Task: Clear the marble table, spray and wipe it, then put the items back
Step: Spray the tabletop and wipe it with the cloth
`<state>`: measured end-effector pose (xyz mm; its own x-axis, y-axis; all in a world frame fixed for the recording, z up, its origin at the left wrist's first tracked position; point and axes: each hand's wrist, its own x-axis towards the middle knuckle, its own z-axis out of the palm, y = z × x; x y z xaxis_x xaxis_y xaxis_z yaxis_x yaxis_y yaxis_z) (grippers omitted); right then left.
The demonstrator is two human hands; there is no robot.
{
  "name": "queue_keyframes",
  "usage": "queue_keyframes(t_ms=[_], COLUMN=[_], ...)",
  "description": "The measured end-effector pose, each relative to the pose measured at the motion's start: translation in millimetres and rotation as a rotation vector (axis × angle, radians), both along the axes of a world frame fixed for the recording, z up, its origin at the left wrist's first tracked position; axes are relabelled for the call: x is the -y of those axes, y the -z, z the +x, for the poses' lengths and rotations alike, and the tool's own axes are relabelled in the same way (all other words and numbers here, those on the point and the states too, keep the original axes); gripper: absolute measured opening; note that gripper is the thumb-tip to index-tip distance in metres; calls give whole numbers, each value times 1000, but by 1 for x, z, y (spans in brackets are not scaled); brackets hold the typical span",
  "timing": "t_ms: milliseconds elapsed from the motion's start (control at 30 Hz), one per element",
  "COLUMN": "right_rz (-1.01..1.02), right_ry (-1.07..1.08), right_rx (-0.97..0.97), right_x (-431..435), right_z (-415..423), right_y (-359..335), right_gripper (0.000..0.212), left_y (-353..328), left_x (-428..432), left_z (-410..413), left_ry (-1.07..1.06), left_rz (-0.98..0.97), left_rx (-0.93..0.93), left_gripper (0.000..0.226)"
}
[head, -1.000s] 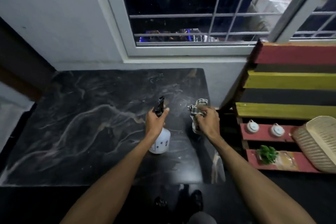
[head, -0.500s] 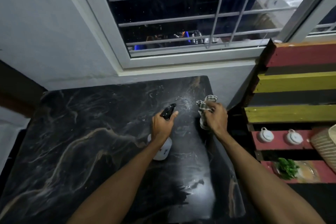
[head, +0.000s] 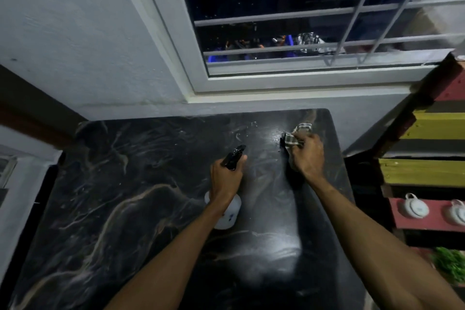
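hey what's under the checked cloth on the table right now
The checked cloth, bunched in the right hand, sits over the marble table beside wet spray droplets. The surface directly beneath it is covered, so contact can't be confirmed.

Both forearms are extended fwd from the bottom edge, bare, roughly parallel. L hand (head: 225, 178) is closed round the neck of a spray bottle (head: 224, 211), thumb laid alongside the black trigger head, knuckles up; bottle is held tilted, nozzle aimed fwd-right. R hand (head: 309, 156) is reached further fwd, fingers curled in a tight grip on a bunched checked cloth (head: 294, 136), which is pressed to the desk (head: 125, 196), wrist slightly bent down.
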<state>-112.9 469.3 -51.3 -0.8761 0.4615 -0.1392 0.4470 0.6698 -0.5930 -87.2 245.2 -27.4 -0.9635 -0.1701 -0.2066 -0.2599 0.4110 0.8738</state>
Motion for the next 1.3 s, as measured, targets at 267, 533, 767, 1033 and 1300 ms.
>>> queue_keyframes(t_ms=[267, 533, 767, 1033, 1300], right_rz=[260, 297, 291, 369, 390], right_ry=[-458, -825, -842, -380, -218], right_rx=[-19, -74, -80, -48, 102], right_x=[124, 258, 344, 251, 93], right_z=[-31, -68, -90, -83, -44], right_y=[26, 35, 50, 42, 33], right_gripper=[52, 69, 60, 66, 64], left_y=[-3, -4, -3, 0, 0], left_x=[98, 215, 251, 219, 96], left_z=[-28, -51, -64, -63, -55], left_ry=[-64, -103, -117, -38, 86], left_rz=[-14, -12, 28, 84, 126], left_rx=[-70, -151, -135, -86, -104], left_gripper=[38, 24, 21, 19, 28])
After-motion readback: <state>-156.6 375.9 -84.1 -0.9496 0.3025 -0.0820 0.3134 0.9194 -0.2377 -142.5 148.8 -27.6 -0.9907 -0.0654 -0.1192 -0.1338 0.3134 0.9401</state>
